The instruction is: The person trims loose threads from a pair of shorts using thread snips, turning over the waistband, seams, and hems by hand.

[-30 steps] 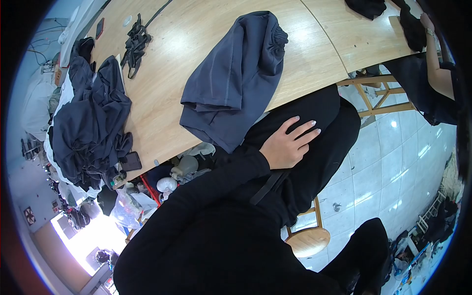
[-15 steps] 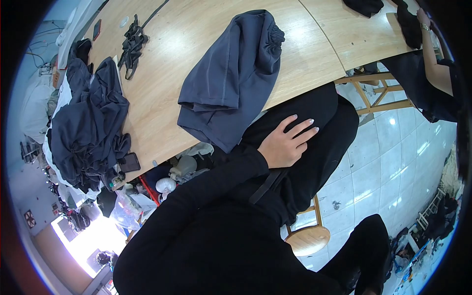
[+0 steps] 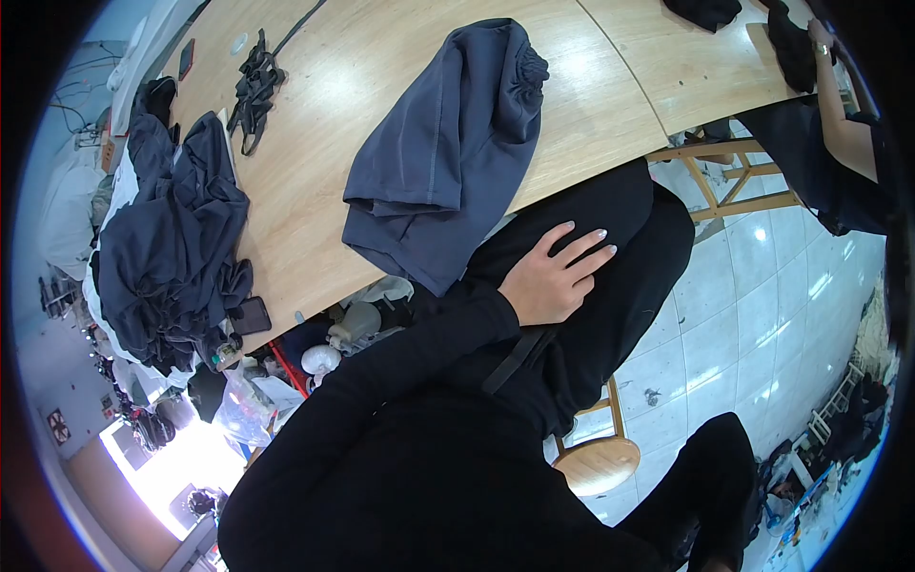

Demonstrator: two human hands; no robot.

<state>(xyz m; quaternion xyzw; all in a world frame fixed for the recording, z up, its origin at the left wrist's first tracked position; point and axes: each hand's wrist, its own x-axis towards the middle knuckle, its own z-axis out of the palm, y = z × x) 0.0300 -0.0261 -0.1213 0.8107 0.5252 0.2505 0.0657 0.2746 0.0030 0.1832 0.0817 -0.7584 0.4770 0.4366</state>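
My left hand (image 3: 551,284) rests palm down on the black trousers (image 3: 639,272) over my thigh, its fingers spread and holding nothing. Just beyond it, a folded dark grey-blue garment (image 3: 438,153) with a gathered elastic edge lies on the wooden table (image 3: 315,181), its lower corner hanging past the table's front edge. The hand and the garment are apart. My right hand is out of sight.
A dark cloth heap (image 3: 167,248), a phone (image 3: 252,316), black straps (image 3: 255,91) and a red-edged phone (image 3: 187,59) lie at left. A co-worker's arm (image 3: 839,124) is near black cloth (image 3: 793,52) at upper right. A stool (image 3: 598,465) stands below.
The view has shifted slightly, so the table and garment appear a little farther left. My left hand stays on my thigh.
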